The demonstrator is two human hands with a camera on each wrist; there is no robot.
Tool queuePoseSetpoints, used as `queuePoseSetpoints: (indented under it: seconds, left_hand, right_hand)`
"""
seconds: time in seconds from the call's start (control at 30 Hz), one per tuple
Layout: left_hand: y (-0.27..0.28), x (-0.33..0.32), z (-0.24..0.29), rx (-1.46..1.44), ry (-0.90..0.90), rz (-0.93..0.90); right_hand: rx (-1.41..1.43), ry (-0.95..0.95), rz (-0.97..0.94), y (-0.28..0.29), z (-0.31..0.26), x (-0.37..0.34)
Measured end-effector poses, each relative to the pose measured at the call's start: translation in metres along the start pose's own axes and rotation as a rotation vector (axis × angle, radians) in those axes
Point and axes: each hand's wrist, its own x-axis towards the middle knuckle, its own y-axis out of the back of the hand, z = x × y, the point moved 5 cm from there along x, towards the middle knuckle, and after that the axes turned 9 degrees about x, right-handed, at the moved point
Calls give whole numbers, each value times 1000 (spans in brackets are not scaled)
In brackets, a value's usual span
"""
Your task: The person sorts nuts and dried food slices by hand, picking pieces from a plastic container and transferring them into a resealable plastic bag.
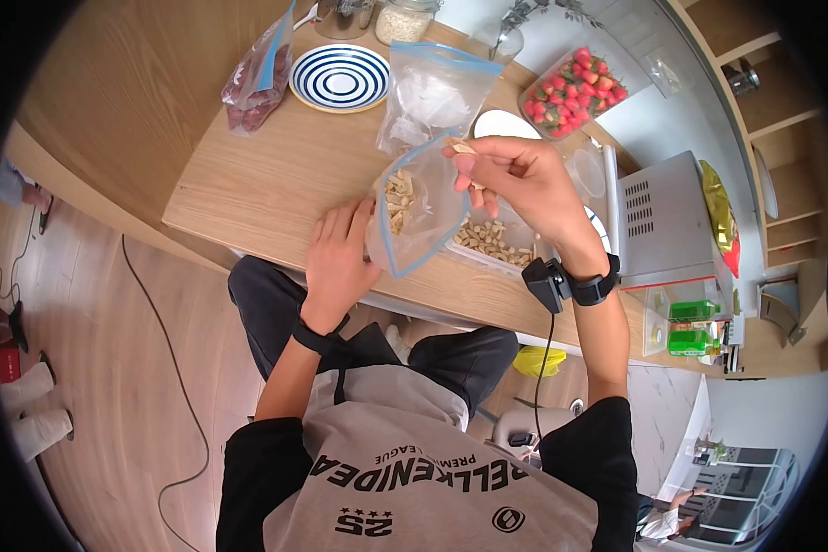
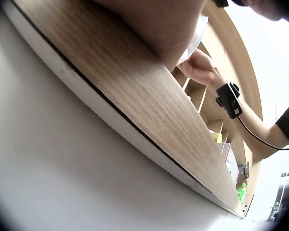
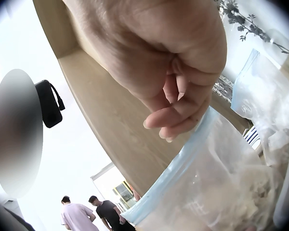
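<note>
An open clear zip bag with a blue rim holds pale sliced pieces and stands near the table's front edge. The left hand rests against its left side, fingers fairly straight. Above the bag's right rim, the right hand pinches a pale piece between thumb and fingers. Below that hand, a clear container holds more such pieces. In the right wrist view the right hand is over the bag's rim; its pinched piece is hidden there.
Behind stand a bag of white pieces, a striped plate, a bag of dark red food and a box of strawberries. To the right are a white plate and a grey appliance.
</note>
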Motion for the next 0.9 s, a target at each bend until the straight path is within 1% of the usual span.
queuePoseSetpoints:
  seconds: [0.07, 0.2, 0.27, 0.4, 0.47, 0.57, 0.6, 0.67, 0.8, 0.87, 0.9]
  left_hand:
    - [-1, 0, 0, 5, -2, 2]
    - [0, 0, 0, 1, -5, 12]
    - [-1, 0, 0, 7, 0, 3]
    - [-1, -1, 0, 7, 8, -3]
    - [-1, -1, -1, 5, 12, -11]
    - [-1, -1, -1, 2, 13, -19]
    - [-1, -1, -1, 2, 13, -18]
    - [-1, -1, -1, 1, 9, -10]
    - [-3, -2, -1, 6, 9, -9]
    - [-3, -2, -1, 14, 5, -9]
    - [-3, -1, -1, 22, 0, -10]
  right_hand:
    - [-88, -37, 7, 1, 0, -1]
    - [-167, -103, 17, -2, -3, -3]
    - [-227, 27, -73, -4, -5, -2]
    - [-252, 44, -55, -4, -6, -3]
    - [-223, 61, -14, -5, -7, -5]
    - [-170, 51, -11, -11, -15, -7]
    - [-170, 51, -11, -12, -15, -7]
    - [-158, 120, -37, -15, -18, -8]
    - [-148, 103, -59, -17, -20, -11]
    - [-178, 195, -57, -14, -23, -13]
    - [-176, 197, -53, -11, -22, -15]
